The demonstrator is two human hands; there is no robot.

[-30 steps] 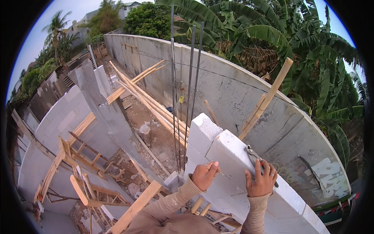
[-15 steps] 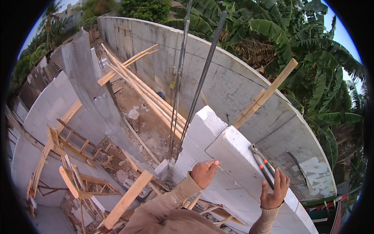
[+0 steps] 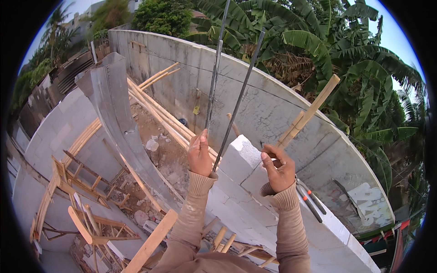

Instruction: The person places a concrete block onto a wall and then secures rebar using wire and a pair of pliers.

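My left hand (image 3: 200,154) is raised with its fingertips pinched together, close to the upright steel bars (image 3: 213,82). Another dark steel bar (image 3: 240,95) slants up between my two hands. My right hand (image 3: 278,167) hovers over the white block wall (image 3: 334,227), by its raised end block (image 3: 246,150). Its fingers are curled and the thumb meets them. Whatever either hand pinches is too small to make out. Pincers (image 3: 312,209) with dark handles and orange bands lie on the wall top, just right of my right forearm.
A bamboo pole (image 3: 314,107) rises beyond the wall, in front of a grey concrete wall (image 3: 159,54). Long bamboo poles (image 3: 157,109) lean over rubble ground. A bent grey metal sheet (image 3: 111,95) stands left. Timber frames (image 3: 95,232) and a plank (image 3: 152,239) are low on the left.
Both hands have moved up and forward. The left is now beside the steel bars. The right has left the pincers' handles and shifted left, its fingers going from spread to curled.
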